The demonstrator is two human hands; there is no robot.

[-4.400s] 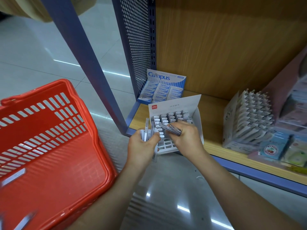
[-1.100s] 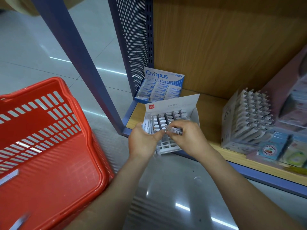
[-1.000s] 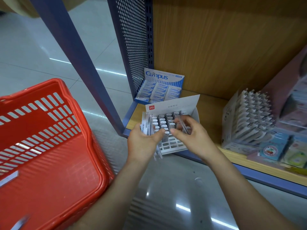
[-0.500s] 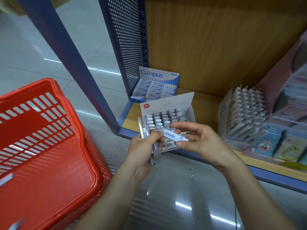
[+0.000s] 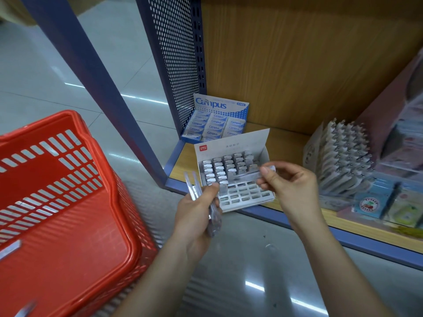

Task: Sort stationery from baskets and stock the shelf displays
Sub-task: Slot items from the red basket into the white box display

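Note:
A white display box (image 5: 263, 154) of clear pens stands at the front of the wooden shelf (image 5: 283, 143); its back rows are filled and its front slots are open holes. My left hand (image 5: 194, 213) grips a small bundle of clear pens (image 5: 194, 186) just left of the box. My right hand (image 5: 288, 188) pinches a single blurred pen (image 5: 247, 177) held crosswise above the box's middle rows.
A red plastic basket (image 5: 68, 225) sits on the floor at the left, with a few loose pens (image 5: 10, 249) in it. A blue box of Campus erasers (image 5: 217, 122) stands behind the pen box. More pen displays (image 5: 343, 156) and small packets (image 5: 370, 204) fill the shelf's right side.
My right hand took one pen from the bundle in my left hand and has carried it up over the display box. The view shifted slightly left.

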